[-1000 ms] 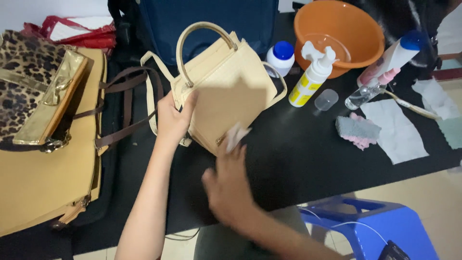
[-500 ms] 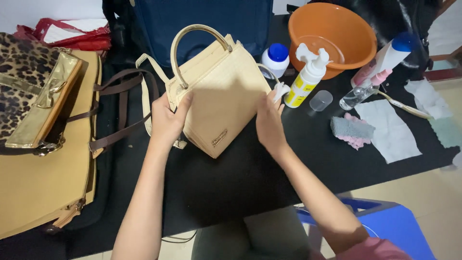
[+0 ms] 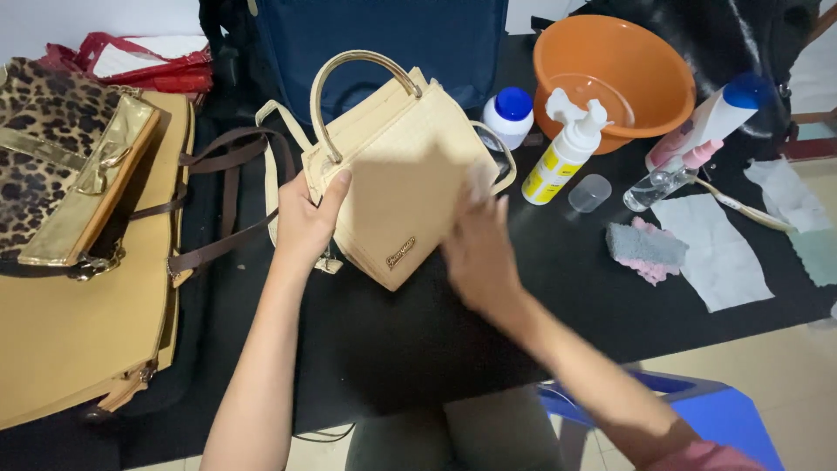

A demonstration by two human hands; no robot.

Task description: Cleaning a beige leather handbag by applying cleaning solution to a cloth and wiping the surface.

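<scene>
The cream handbag (image 3: 405, 174) stands tilted on one lower corner at upper centre of the frame, on the black table (image 3: 488, 305), its arched handle (image 3: 362, 74) pointing toward the top edge. The left hand (image 3: 307, 222) comes up from the bottom of the frame on a long, nearly straight forearm and clamps the bag's left edge: thumb lying on the front face, fingers wrapped behind and out of sight. The right hand (image 3: 475, 253) reaches in from the lower right, forearm angled up and left, wrist slightly bent, and lies against the bag's right side. It is blurred, with the back of the hand toward the camera; something pale shows at its fingertips against the bag, but I cannot tell what it is, nor whether the fingers are curled round it or flat.

At the left edge of the frame lie a big tan bag (image 3: 78, 323) with brown straps (image 3: 227, 201) and a leopard-print bag with a gold flap (image 3: 61, 157) on top of it. Behind the cream bag, at top centre, is a dark blue bag (image 3: 384, 39). To the upper right sit an orange basin (image 3: 615, 74), a white jar with a blue lid (image 3: 508, 113), a white and yellow pump bottle (image 3: 562, 153) just beside the cream bag, and a small clear cap (image 3: 589, 192). Further right are a grey and pink sponge (image 3: 643, 249) and a white wipe (image 3: 711, 249). A blue stool (image 3: 697, 419) shows at lower right
</scene>
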